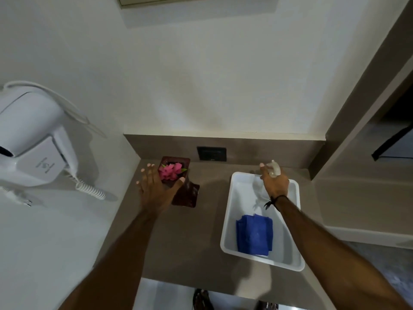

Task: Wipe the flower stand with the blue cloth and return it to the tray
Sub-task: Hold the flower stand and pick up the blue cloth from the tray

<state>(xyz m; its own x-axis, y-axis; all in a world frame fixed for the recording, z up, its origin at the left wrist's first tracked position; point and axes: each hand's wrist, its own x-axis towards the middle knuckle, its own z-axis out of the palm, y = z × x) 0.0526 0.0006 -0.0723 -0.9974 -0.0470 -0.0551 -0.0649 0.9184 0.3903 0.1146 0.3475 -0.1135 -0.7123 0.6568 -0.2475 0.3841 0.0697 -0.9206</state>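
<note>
A dark red flower stand [185,193] with pink flowers [171,172] on top stands on the brown counter near the back wall. My left hand [154,186] is spread around its left side, fingers apart, thumb at its front. A white tray [228,220] lies to the right, with a folded blue cloth [253,234] in its near half. My right hand [273,181] is over the tray's far end, closed on a clear spray bottle [274,168], whose body shows faintly below the hand.
A white wall-mounted hair dryer [33,139] with a coiled cord [89,189] hangs on the left wall. A dark socket plate [211,153] sits on the backsplash. The brown counter [190,242] ends at a front edge below the tray. A wall corner rises at right.
</note>
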